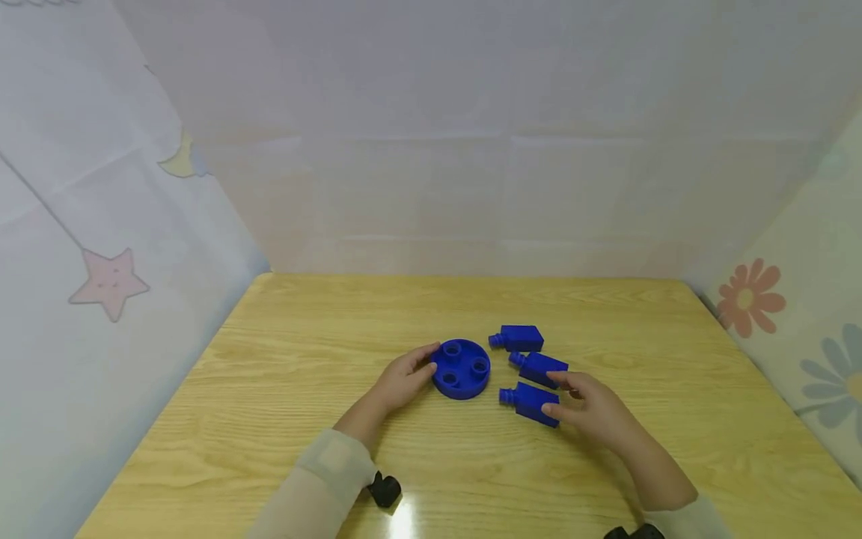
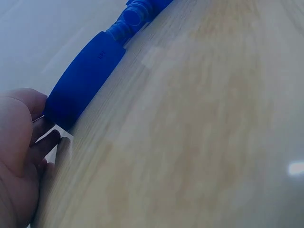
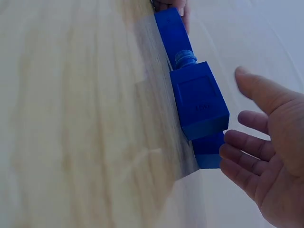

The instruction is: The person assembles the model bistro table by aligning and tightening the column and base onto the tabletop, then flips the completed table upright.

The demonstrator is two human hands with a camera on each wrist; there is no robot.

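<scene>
A round blue disc with three sockets lies mid-table. My left hand holds its left rim, thumb on top and fingers against the side; in the left wrist view the thumb presses the disc. Three blue blocks with round pegs lie to the disc's right: far, middle and near. My right hand hovers open at the near block's right end. In the right wrist view its spread fingers sit just beside that block without gripping it.
The wooden table is boxed in by pale printed fabric walls on the left, back and right. Black wrist cameras sit on both forearms near the front edge.
</scene>
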